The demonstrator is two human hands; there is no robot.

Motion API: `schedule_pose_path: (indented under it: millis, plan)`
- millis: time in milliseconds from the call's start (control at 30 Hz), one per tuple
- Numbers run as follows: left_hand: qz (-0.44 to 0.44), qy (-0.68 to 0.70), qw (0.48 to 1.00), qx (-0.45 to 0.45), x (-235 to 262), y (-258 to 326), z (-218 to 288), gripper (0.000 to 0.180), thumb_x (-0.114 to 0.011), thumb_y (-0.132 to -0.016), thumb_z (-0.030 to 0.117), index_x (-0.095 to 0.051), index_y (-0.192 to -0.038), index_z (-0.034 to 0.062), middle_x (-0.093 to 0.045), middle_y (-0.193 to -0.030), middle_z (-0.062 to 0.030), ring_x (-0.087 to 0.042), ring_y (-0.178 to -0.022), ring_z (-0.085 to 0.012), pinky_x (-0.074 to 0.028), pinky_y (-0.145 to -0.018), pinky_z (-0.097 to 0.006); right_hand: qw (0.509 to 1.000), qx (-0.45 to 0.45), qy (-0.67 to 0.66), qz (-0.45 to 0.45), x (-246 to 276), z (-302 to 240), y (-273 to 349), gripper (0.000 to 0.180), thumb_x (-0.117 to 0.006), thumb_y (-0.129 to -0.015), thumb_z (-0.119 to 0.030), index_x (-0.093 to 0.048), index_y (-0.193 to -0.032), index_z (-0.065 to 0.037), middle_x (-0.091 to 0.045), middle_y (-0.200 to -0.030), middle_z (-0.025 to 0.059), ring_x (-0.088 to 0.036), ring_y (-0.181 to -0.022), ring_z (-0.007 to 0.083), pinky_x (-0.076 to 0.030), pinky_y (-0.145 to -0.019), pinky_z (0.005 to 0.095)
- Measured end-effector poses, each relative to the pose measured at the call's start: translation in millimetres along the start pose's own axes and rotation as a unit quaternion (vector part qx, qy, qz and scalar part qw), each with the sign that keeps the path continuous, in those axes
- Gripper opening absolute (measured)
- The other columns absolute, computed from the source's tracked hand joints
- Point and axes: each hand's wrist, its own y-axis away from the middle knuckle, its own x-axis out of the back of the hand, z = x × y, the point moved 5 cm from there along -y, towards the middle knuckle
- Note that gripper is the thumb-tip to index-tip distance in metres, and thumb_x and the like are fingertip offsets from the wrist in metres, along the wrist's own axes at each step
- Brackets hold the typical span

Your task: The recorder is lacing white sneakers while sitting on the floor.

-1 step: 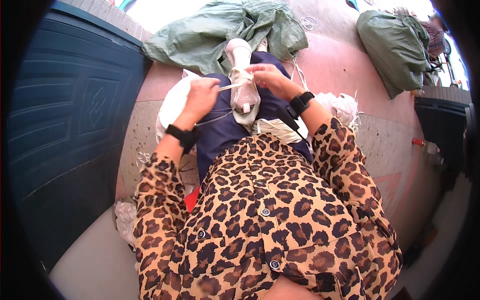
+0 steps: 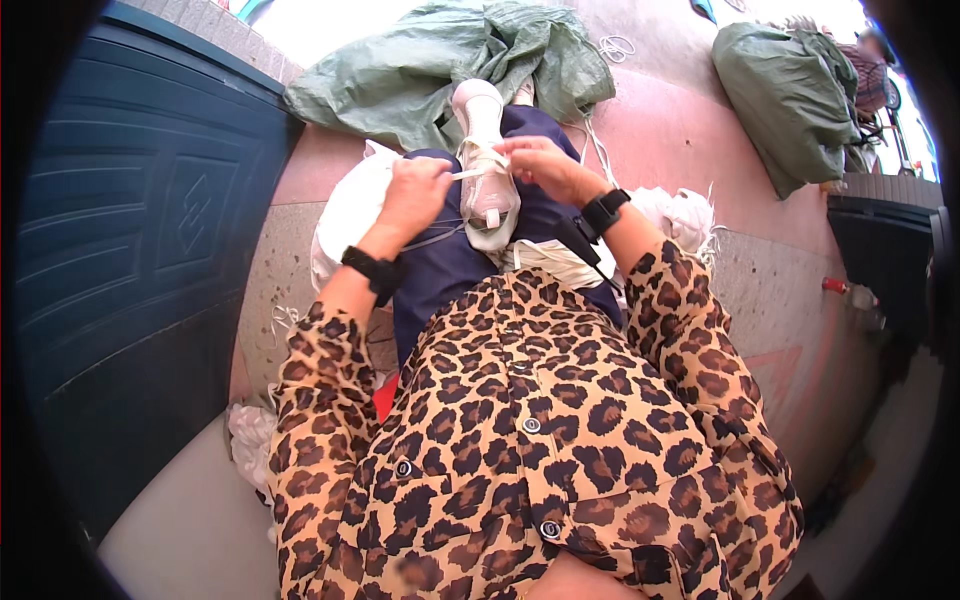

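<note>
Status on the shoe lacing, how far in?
Done: the white shoe lies on the lap with lace already crossing its upper part. In hand: the left hand pulls a white lace end taut to the side, while the right hand pinches at the shoe's eyelets. Left: how many eyelets remain is too small to tell; no finished knot shows.
</note>
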Motion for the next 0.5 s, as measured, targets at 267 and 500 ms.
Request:
schedule_pose_path:
  millis: [267, 500]
  plan:
    - [-0.158, -0.039, 0.982, 0.092, -5.7, 2.5, 13.6, 0.021, -0.057, -0.078, 0.024, -0.065, -0.080, 0.0047, -0.060, -0.070, -0.0111, -0.053, -0.075, -0.0255, -0.043, -0.066, -0.036, 0.966, 0.086, -0.242, 0.014, 22.6, -10.3, 50.3, 0.011, -0.048, -0.078, -0.013, -0.054, -0.086, -0.008, -0.056, -0.089, 0.0017, -0.051, -0.091, 0.0149, -0.038, -0.080, 0.0367]
    - [-0.149, 0.340, 0.866, 0.336, 42.6, 51.4, -45.6, 0.024, -0.055, -0.081, 0.021, -0.061, -0.088, -0.0009, -0.055, -0.058, -0.0012, -0.049, -0.050, -0.0065, -0.039, -0.048, -0.021, 0.796, 0.024, -0.541, 0.270, 241.7, 87.7, 157.9, 0.004, -0.051, -0.079, -0.005, -0.051, -0.083, -0.003, -0.054, -0.069, 0.0083, -0.052, -0.066, 0.0207, -0.044, -0.065, 0.0351]
